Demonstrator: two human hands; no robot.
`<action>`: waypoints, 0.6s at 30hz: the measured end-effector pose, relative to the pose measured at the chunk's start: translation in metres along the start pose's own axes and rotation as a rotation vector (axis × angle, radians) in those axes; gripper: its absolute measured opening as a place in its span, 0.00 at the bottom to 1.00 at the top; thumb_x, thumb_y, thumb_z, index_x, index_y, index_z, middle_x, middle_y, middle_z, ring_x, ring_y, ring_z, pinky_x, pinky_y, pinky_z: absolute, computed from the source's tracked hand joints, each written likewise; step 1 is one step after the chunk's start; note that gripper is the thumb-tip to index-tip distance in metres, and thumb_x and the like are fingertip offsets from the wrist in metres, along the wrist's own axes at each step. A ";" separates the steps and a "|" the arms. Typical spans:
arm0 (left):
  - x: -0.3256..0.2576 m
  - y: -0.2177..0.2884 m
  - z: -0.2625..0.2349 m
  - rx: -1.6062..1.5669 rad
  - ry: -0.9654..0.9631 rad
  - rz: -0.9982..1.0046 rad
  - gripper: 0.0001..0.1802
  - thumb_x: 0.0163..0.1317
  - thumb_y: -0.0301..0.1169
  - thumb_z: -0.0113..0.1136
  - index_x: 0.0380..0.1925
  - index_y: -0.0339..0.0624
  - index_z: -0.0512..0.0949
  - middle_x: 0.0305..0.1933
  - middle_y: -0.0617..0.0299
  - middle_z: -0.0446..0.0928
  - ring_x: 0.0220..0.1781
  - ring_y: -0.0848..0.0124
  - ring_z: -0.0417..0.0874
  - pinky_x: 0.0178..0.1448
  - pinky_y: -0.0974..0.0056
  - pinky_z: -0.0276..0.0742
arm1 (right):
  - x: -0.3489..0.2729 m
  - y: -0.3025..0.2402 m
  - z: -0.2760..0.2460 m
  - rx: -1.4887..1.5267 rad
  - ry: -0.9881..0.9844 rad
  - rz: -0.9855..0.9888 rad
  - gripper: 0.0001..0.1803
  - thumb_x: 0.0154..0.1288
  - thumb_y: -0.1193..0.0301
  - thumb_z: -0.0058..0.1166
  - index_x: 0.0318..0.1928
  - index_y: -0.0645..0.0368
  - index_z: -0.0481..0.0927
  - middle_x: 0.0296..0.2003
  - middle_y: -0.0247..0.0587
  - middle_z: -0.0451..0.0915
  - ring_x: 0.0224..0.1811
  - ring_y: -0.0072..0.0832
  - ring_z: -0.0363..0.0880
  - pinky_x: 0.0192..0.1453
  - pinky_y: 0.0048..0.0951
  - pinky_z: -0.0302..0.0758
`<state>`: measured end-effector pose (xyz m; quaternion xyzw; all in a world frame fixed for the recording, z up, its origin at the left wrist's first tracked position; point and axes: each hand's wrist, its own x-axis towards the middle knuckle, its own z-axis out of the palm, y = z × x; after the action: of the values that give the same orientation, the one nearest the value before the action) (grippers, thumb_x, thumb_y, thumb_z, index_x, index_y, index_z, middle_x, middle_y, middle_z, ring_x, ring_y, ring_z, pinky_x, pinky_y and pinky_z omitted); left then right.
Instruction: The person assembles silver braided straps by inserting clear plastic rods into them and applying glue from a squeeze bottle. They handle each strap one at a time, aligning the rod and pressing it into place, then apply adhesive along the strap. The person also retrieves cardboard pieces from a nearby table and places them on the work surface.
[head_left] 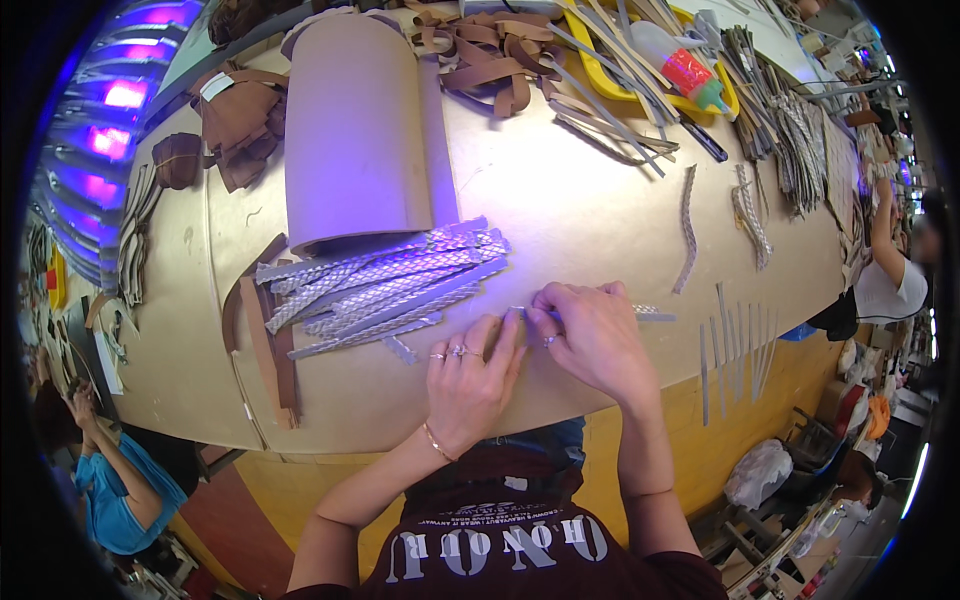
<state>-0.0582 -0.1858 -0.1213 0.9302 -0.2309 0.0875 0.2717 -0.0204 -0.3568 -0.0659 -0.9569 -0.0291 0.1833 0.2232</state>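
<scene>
A silver-grey woven strip (655, 313) lies across the table in front of me, mostly covered by my hands. Its right end sticks out past my right hand (598, 335), whose fingers are pinched down on it. On the other side, my left hand (468, 385) has its thumb and fingertips closed at the strip's left part, where a small bright bit shows between the two hands. How the fingers grip underneath is hidden. Just to the left lies a loose pile of similar braided silver strips (390, 285), and a short cut piece (400, 348) rests by its lower edge.
A big tan roll (358, 130) stands behind the pile. Brown strap bundles (238, 115) and curled brown straps (500, 55) lie at the back. A yellow tray (610, 78) holds strips and a glue bottle (690, 75). Narrow grey strips (740, 345) hang along the table's right edge. Other people work at both sides.
</scene>
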 end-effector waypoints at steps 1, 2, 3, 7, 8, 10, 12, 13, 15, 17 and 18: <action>0.000 0.000 0.001 0.004 0.008 0.007 0.24 0.57 0.33 0.68 0.55 0.44 0.80 0.47 0.61 0.76 0.37 0.66 0.76 0.42 0.60 0.68 | 0.000 0.000 0.000 -0.004 0.006 -0.002 0.07 0.68 0.67 0.53 0.35 0.56 0.79 0.28 0.40 0.83 0.31 0.41 0.79 0.45 0.40 0.63; 0.000 0.000 0.001 0.012 0.002 0.011 0.24 0.57 0.33 0.68 0.56 0.45 0.80 0.48 0.61 0.76 0.37 0.66 0.76 0.42 0.60 0.68 | 0.000 0.000 0.001 -0.012 0.010 -0.002 0.07 0.68 0.67 0.53 0.35 0.56 0.79 0.28 0.40 0.83 0.31 0.41 0.79 0.45 0.40 0.63; 0.000 0.000 0.001 0.020 -0.005 0.015 0.24 0.57 0.33 0.67 0.56 0.45 0.79 0.48 0.61 0.75 0.37 0.66 0.76 0.42 0.60 0.68 | -0.001 -0.001 0.001 -0.019 0.013 -0.001 0.07 0.68 0.67 0.53 0.35 0.56 0.79 0.28 0.40 0.83 0.31 0.41 0.79 0.45 0.40 0.63; -0.001 0.000 0.002 0.097 -0.038 0.037 0.24 0.58 0.36 0.67 0.55 0.44 0.80 0.50 0.61 0.74 0.40 0.68 0.76 0.45 0.61 0.69 | -0.002 0.000 0.005 -0.062 0.057 -0.023 0.07 0.68 0.67 0.53 0.35 0.55 0.79 0.28 0.41 0.83 0.31 0.41 0.78 0.45 0.40 0.62; -0.001 0.000 0.002 0.108 -0.040 0.045 0.24 0.58 0.35 0.67 0.55 0.44 0.80 0.50 0.61 0.75 0.39 0.67 0.76 0.44 0.61 0.69 | -0.003 0.000 0.005 -0.058 0.065 -0.026 0.07 0.68 0.66 0.54 0.35 0.55 0.79 0.28 0.40 0.83 0.30 0.40 0.78 0.45 0.40 0.62; -0.001 0.000 0.003 0.127 -0.032 0.058 0.24 0.57 0.32 0.67 0.56 0.43 0.79 0.49 0.60 0.75 0.37 0.66 0.75 0.42 0.61 0.68 | -0.003 0.001 0.007 -0.040 0.105 -0.045 0.07 0.67 0.66 0.54 0.35 0.55 0.80 0.27 0.40 0.82 0.30 0.40 0.79 0.46 0.40 0.62; 0.000 0.000 0.003 0.181 -0.030 0.098 0.24 0.57 0.32 0.67 0.55 0.41 0.79 0.49 0.60 0.76 0.37 0.66 0.75 0.42 0.61 0.69 | -0.004 0.004 0.006 0.027 0.086 -0.032 0.08 0.67 0.65 0.56 0.35 0.55 0.81 0.24 0.39 0.82 0.28 0.39 0.78 0.46 0.39 0.62; 0.001 0.000 0.003 0.205 -0.030 0.117 0.24 0.57 0.32 0.66 0.54 0.40 0.79 0.49 0.59 0.76 0.37 0.66 0.75 0.42 0.61 0.69 | -0.004 0.007 0.004 0.062 0.058 -0.008 0.09 0.66 0.64 0.57 0.35 0.55 0.81 0.23 0.38 0.81 0.28 0.38 0.78 0.47 0.39 0.63; 0.001 0.000 0.002 0.242 -0.041 0.138 0.23 0.57 0.32 0.66 0.54 0.38 0.79 0.50 0.59 0.76 0.37 0.67 0.75 0.41 0.61 0.70 | -0.008 0.014 -0.004 0.062 0.021 0.078 0.09 0.65 0.63 0.58 0.34 0.55 0.82 0.21 0.37 0.81 0.26 0.38 0.78 0.47 0.38 0.63; 0.001 0.002 0.002 0.277 -0.058 0.149 0.22 0.57 0.32 0.65 0.53 0.37 0.80 0.50 0.59 0.76 0.36 0.67 0.76 0.41 0.62 0.70 | -0.011 0.020 -0.009 0.086 0.004 0.113 0.11 0.65 0.62 0.58 0.33 0.55 0.83 0.20 0.38 0.80 0.26 0.38 0.78 0.48 0.39 0.63; 0.001 0.003 0.001 0.295 -0.067 0.155 0.22 0.57 0.32 0.65 0.53 0.37 0.80 0.50 0.59 0.76 0.36 0.67 0.76 0.41 0.62 0.71 | -0.012 0.022 -0.011 0.113 0.019 0.099 0.11 0.66 0.61 0.58 0.33 0.55 0.84 0.20 0.39 0.81 0.26 0.39 0.78 0.48 0.39 0.62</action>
<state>-0.0586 -0.1890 -0.1207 0.9417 -0.2957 0.1099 0.1168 -0.0284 -0.3831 -0.0619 -0.9447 0.0305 0.1864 0.2680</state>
